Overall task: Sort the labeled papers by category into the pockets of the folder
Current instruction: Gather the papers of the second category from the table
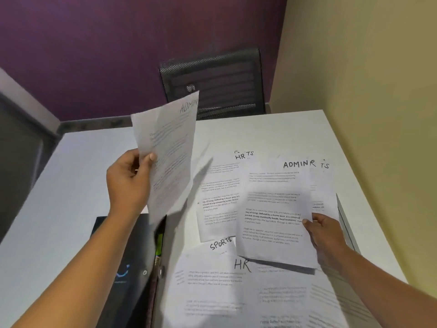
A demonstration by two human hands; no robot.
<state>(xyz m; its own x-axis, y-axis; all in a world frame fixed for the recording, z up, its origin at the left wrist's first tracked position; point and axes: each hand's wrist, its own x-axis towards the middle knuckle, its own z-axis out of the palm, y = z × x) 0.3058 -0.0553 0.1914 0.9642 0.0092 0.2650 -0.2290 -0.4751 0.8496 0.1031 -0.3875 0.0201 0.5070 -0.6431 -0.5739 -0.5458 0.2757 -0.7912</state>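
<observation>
Table point(71, 176): white top, right side along a yellow wall.
Folder point(127, 256): dark, lying at the near left, just beside the papers; a green strip shows at its open edge.
Far sheet point(220, 185): printed, marked HR, mid-table.
Right sheet point(324, 181): near the right edge, mostly covered; only "TS" of its label can be read.
Sports sheet point(221, 243): only the top strip shows, marked SPORTS.
Near sheet point(212, 280): marked HR, overlapping the sports sheet.
Other sheets point(331, 299): printed, overlapping at the near right, blurred.
</observation>
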